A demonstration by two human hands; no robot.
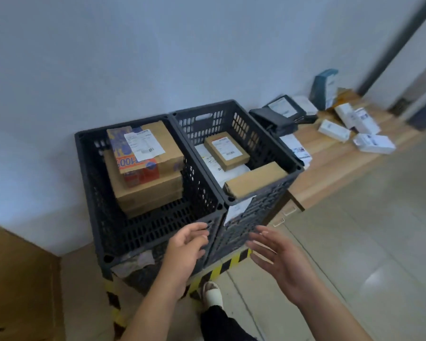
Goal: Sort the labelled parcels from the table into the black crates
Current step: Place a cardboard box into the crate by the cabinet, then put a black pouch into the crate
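Observation:
Two black crates stand side by side against the wall. The left crate [143, 230] holds stacked cardboard parcels, the top one [143, 148] bearing a white label. In the right crate [263, 141] a small labelled brown parcel [226, 150] lies on white packets, and a plain brown parcel [255, 179] leans on the near rim. My left hand [185, 249] hovers empty in front of the crates' near walls, fingers relaxed. My right hand [278, 262] is beside it, fingers straight, holding nothing.
A low wooden table [335, 163] runs along the wall at the right, carrying several white boxes [374, 142], a black parcel [280, 114] and a blue box [324, 86]. The crates sit on a yellow-black striped base [221, 267]. A cardboard box [17, 286] fills the lower left.

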